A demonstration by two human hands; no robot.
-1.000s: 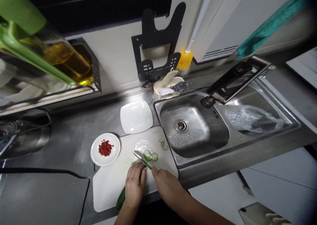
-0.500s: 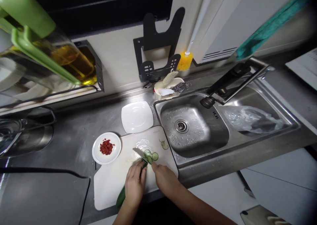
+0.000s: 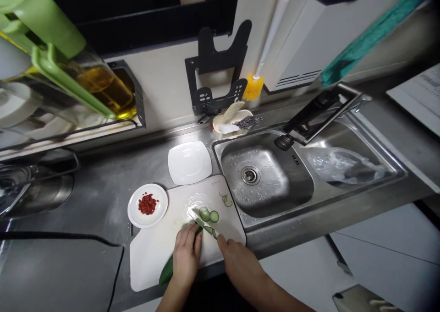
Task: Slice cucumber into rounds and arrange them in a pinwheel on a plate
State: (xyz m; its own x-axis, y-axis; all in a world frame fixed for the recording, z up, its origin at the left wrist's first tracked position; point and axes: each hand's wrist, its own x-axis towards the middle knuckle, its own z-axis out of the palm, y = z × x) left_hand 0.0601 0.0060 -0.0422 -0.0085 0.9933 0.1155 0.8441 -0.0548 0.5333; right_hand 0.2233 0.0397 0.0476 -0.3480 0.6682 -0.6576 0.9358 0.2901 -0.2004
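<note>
My left hand (image 3: 187, 252) is closed over a dark green cucumber (image 3: 167, 271) that lies on the white cutting board (image 3: 151, 252). The cucumber's cut end shows just past my fingertips. In my right hand (image 3: 239, 259) is a knife (image 3: 197, 218), its handle hidden by the fingers and its blade angled up and left beside the cut end. A slice or two cling to the blade near the handle. Several round cucumber slices (image 3: 208, 214) lie beyond the blade, and thin curled cucumber pieces (image 3: 226, 199) rest near the board's right edge.
A white plate of chopped red pieces (image 3: 148, 204) stands left of the board, and a white square dish (image 3: 190, 162) behind it. To the right are a steel sink (image 3: 268, 179), a black faucet (image 3: 302, 119) and a plastic bag (image 3: 343, 165). An oil bottle (image 3: 103, 87) stands on the shelf.
My right hand has moved slightly right and toward me with the knife, whose blade now lies off the slice pile. The left hand stays on the cucumber. The view has shifted a little.
</note>
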